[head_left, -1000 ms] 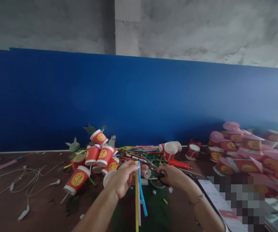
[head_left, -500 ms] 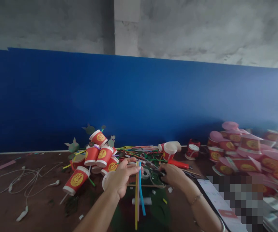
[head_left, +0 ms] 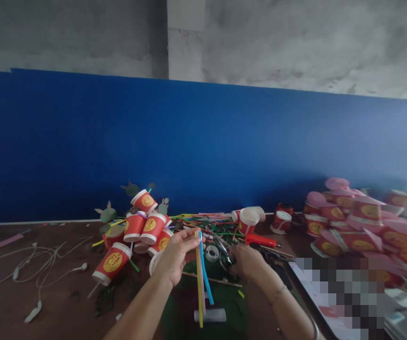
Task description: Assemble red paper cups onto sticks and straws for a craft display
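My left hand (head_left: 177, 252) pinches the top ends of several thin strips (head_left: 200, 274), yellow, pink and blue, which hang down from the fingertips. My right hand (head_left: 248, 262) is closed around the dark handles of a pair of scissors (head_left: 224, 250). Their blades point up and to the left, apart from the strips. Beside the blades lies a white tape roll (head_left: 212, 253). Under the hanging strips, a clear cylinder (head_left: 210, 315) lies on a dark green sheet. A thin wooden stick (head_left: 217, 280) crosses between the two hands.
Red paper cups (head_left: 112, 264) with gold emblems are heaped at left, near white earphones (head_left: 33, 311). A red-handled tool (head_left: 261, 241) lies beyond my right hand. Cups with pink paper (head_left: 366, 212) are piled at right, behind a phone or tablet (head_left: 313, 293). A blue partition (head_left: 203, 151) stands behind.
My right hand with the scissors has moved slightly down and left. My left hand has lifted the strips a little. The clear cylinder sits lower in view.
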Available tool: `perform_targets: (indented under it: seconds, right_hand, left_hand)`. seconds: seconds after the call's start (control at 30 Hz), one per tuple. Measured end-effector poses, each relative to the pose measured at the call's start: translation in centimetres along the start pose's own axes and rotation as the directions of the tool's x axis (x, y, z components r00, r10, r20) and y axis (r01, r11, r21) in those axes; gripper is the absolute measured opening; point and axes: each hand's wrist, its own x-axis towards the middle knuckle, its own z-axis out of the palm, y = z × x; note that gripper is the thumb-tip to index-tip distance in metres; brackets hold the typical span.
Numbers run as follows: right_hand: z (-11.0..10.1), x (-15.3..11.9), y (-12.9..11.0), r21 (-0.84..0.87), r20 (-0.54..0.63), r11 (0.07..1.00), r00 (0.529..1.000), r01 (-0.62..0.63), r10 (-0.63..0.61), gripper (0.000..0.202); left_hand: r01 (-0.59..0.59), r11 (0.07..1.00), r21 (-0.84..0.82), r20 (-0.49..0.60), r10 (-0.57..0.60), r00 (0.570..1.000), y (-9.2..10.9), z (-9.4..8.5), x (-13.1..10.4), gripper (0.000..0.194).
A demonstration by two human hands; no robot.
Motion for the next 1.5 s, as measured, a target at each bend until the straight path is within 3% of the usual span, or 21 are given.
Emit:
perform_targets:
  seconds: [0.07,0.17,0.23,0.3,0.43,0.5,0.6,0.67,0.77,1.07,1.23,1.33,1.43,1.5]
  right_hand:
    - [-0.1,-1.1,-1.1,0.075,0.081,0.986,0.985,0.149,-0.155,0.027]
    - [0.7,-3.0,-3.6,0.184,0.317,0.923,0.868,0.339,-0.382,0.031]
    - [1.7,-3.8,-5.3,0.110,0.325,0.894,0.835,0.434,-0.445,0.026]
    - [2.6,-4.2,-6.5,-0.012,0.291,0.883,0.847,0.469,-0.445,0.023]
    - [2.8,-3.3,-6.5,-0.041,0.379,0.898,0.839,0.438,-0.391,0.023]
    - [2.5,-2.1,-5.5,0.039,0.289,0.948,0.904,0.317,-0.314,0.017]
    - [2.7,0.4,-3.7,0.195,-0.019,0.970,0.989,0.144,-0.143,0.017]
    - [3.2,2.0,-2.7,0.387,-0.253,0.910,0.966,0.150,-0.052,0.012]
    - [4.5,3.9,-1.6,0.610,-0.387,0.763,0.920,0.212,0.054,0.012]
    - [6.8,5.2,-0.2,0.495,-0.412,0.857,0.907,0.144,0.085,0.016]
    - [6.0,4.8,-0.5,0.490,-0.452,0.863,0.882,0.122,0.132,0.031]
    - [4.3,3.6,-1.8,0.605,-0.536,0.749,0.833,0.269,0.133,0.025]
    - [2.9,2.2,-3.7,0.782,-0.420,0.499,0.907,0.374,-0.022,0.036]
    - [2.8,1.7,-4.6,0.837,-0.351,0.410,0.930,0.363,-0.107,0.041]
  left_hand:
    - [-0.049,0.999,-0.018,-0.016,0.049,0.999,0.4,-0.2,0.0,0.031]
    - [-0.105,0.993,-0.046,-0.021,0.105,0.994,0.9,-0.5,0.1,0.030]
    - [-0.127,0.990,-0.060,-0.028,0.125,0.992,1.1,-0.6,0.1,0.030]
    - [-0.144,0.987,-0.071,-0.038,0.141,0.989,1.2,-0.6,0.1,0.030]
    - [-0.153,0.983,-0.098,-0.057,0.148,0.987,1.3,-0.7,0.1,0.028]
    - [-0.142,0.984,-0.107,-0.059,0.136,0.989,1.3,-0.8,0.2,0.027]
    - [-0.147,0.983,-0.113,-0.067,0.140,0.988,1.4,-0.9,0.2,0.029]
    - [-0.153,0.981,-0.117,-0.068,0.146,0.987,1.4,-0.8,0.1,0.031]
    - [-0.134,0.982,-0.132,-0.051,0.128,0.990,1.4,-0.7,0.1,0.034]
    - [-0.110,0.983,-0.150,0.017,0.114,0.993,1.2,-0.9,0.3,0.024]
    - [-0.109,0.986,-0.126,0.001,0.110,0.994,1.1,-0.8,0.3,0.026]
    - [-0.139,0.986,-0.096,-0.013,0.138,0.990,0.7,-0.5,0.3,0.027]
    - [-0.161,0.986,-0.045,-0.054,0.159,0.986,-0.1,-0.2,0.4,0.029]
    - [-0.166,0.986,-0.015,-0.078,0.165,0.983,-0.6,0.0,0.5,0.029]
